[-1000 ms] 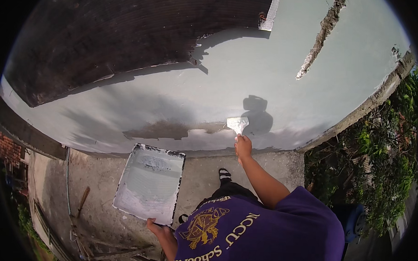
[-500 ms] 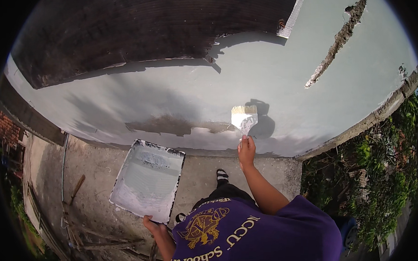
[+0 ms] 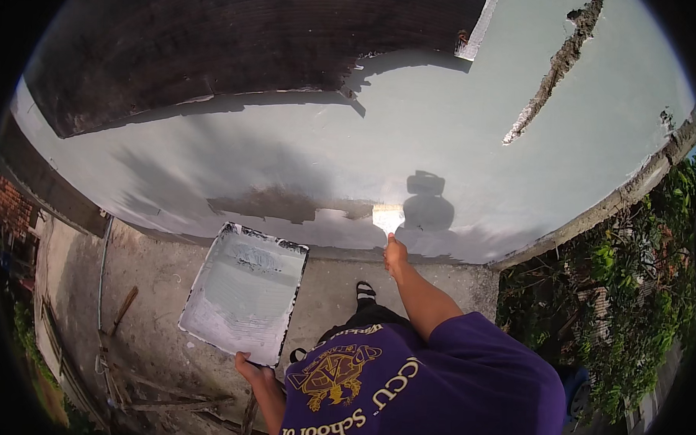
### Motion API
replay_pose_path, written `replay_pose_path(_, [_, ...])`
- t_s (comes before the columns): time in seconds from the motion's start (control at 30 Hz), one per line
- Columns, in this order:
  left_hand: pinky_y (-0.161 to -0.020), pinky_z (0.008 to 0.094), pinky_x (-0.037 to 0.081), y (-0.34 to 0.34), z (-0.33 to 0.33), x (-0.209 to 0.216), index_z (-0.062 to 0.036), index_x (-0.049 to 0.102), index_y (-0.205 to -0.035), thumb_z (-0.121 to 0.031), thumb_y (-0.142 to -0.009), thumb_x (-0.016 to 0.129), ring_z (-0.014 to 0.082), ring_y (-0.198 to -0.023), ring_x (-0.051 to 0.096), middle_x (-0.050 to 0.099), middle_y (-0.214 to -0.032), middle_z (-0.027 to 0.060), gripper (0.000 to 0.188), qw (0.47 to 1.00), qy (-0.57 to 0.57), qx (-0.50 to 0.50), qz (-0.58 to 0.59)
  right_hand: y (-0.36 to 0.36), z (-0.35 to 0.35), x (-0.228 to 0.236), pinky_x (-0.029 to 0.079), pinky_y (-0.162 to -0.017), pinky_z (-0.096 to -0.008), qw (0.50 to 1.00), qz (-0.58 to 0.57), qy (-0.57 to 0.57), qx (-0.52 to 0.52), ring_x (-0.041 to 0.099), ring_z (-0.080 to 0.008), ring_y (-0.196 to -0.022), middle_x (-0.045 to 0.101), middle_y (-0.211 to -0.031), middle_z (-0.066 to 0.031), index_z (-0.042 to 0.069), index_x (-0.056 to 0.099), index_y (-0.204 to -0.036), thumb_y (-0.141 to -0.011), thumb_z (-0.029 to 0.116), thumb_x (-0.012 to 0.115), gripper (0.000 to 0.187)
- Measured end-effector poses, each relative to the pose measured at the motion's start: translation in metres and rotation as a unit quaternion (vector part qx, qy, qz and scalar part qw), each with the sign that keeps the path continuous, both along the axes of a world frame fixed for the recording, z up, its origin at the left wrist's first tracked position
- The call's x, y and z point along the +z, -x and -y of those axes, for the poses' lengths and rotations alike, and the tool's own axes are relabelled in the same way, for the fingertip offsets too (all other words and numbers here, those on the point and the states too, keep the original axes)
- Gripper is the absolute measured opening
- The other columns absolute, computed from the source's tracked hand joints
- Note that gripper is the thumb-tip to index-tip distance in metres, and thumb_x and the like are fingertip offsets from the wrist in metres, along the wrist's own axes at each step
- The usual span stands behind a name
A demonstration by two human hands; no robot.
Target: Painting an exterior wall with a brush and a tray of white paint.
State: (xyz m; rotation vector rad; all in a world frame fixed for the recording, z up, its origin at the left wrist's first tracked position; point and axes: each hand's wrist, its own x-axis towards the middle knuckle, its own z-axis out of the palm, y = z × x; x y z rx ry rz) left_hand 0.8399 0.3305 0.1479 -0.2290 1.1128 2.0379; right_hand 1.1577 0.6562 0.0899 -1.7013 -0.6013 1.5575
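Observation:
My right hand (image 3: 396,254) is closed round the handle of a wide paintbrush (image 3: 388,218), smeared with white paint. Its pale bristles point away from me at the wall (image 3: 458,137), beside the right end of a bare grey patch (image 3: 279,206); whether they touch it is hard to make out. My left hand (image 3: 257,370) grips the near edge of a paint tray (image 3: 246,294), with the thumb on the rim. Pale paint coats the tray's ribbed slope and pools at its far end. Dark splotches mark its rim.
A dark brown panel (image 3: 239,45) covers the upper left of the wall. A rough crack (image 3: 556,67) runs down its right part. Wooden sticks (image 3: 177,403) lie on the concrete floor (image 3: 158,287) at the left. Leafy plants (image 3: 606,280) grow beyond the right edge.
My right hand has brought the paintbrush lower and slightly left, toward the bare patch's right end. The tray in my left hand has shifted only slightly.

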Motion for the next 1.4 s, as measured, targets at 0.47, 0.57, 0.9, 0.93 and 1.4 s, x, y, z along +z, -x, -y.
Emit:
replay_pose_path(0.47, [-0.090, 0.0482, 0.046, -0.015, 0.008, 0.002, 0.0016, 0.042, -0.130, -0.021, -0.060, 0.048, 0.0371, -0.110, 0.052, 0.052, -0.122, 0.0167, 0.073, 1.000, -0.010, -0.011, -0.011, -0.023, -0.034, -0.021, 0.019, -0.038, -0.0280, 0.978, -0.127, 0.168, -0.002, 0.024, -0.0099, -0.038, 0.035, -0.053, 0.0033, 0.012, 0.044, -0.074, -0.097, 0.048, 0.039, 0.042])
replay_pose_path(0.57, [-0.097, 0.0503, 0.045, -0.017, 0.009, 0.005, 0.0026, 0.041, -0.131, -0.016, -0.058, 0.047, 0.0396, -0.114, 0.050, 0.051, -0.125, 0.0191, 0.075, 1.000, -0.004, 0.010, -0.005, -0.036, -0.029, -0.026, 0.019, -0.038, -0.0277, 0.979, -0.111, 0.168, -0.015, 0.024, -0.0095, -0.038, 0.036, -0.053, 0.0033, 0.012, 0.044, -0.074, -0.096, 0.046, 0.040, 0.041])
replay_pose_path(0.9, [-0.096, 0.0516, 0.045, -0.015, 0.009, 0.019, 0.0022, 0.042, -0.130, -0.015, -0.059, 0.046, 0.0394, -0.113, 0.051, 0.051, -0.124, 0.0187, 0.074, 1.000, -0.007, 0.023, -0.015, -0.020, 0.014, -0.022, 0.025, -0.034, -0.0286, 0.996, -0.032, -0.082, 0.017, 0.034, -0.0114, -0.036, 0.043, -0.051, 0.0010, 0.010, 0.050, -0.073, -0.095, 0.044, 0.047, 0.040])
replay_pose_path(0.93, [-0.096, 0.0515, 0.045, -0.012, 0.011, 0.015, 0.0021, 0.042, -0.129, -0.015, -0.059, 0.046, 0.0393, -0.113, 0.051, 0.051, -0.123, 0.0185, 0.073, 1.000, -0.012, 0.015, -0.019, -0.025, 0.013, -0.029, 0.025, -0.034, -0.0286, 0.996, -0.032, -0.079, 0.016, 0.034, -0.0114, -0.036, 0.043, -0.051, 0.0010, 0.010, 0.050, -0.073, -0.095, 0.044, 0.047, 0.040])
replay_pose_path(1.4, [-0.091, 0.0487, 0.047, -0.020, 0.003, 0.020, 0.0019, 0.045, -0.127, -0.017, -0.059, 0.048, 0.0379, -0.108, 0.053, 0.054, -0.121, 0.0165, 0.071, 1.000, 0.010, 0.022, -0.020, -0.021, 0.004, -0.013, 0.020, -0.033, -0.0273, 0.991, -0.129, -0.035, -0.003, 0.027, -0.0098, -0.034, 0.038, -0.051, 0.0016, 0.009, 0.049, -0.076, -0.095, 0.043, 0.048, 0.040])
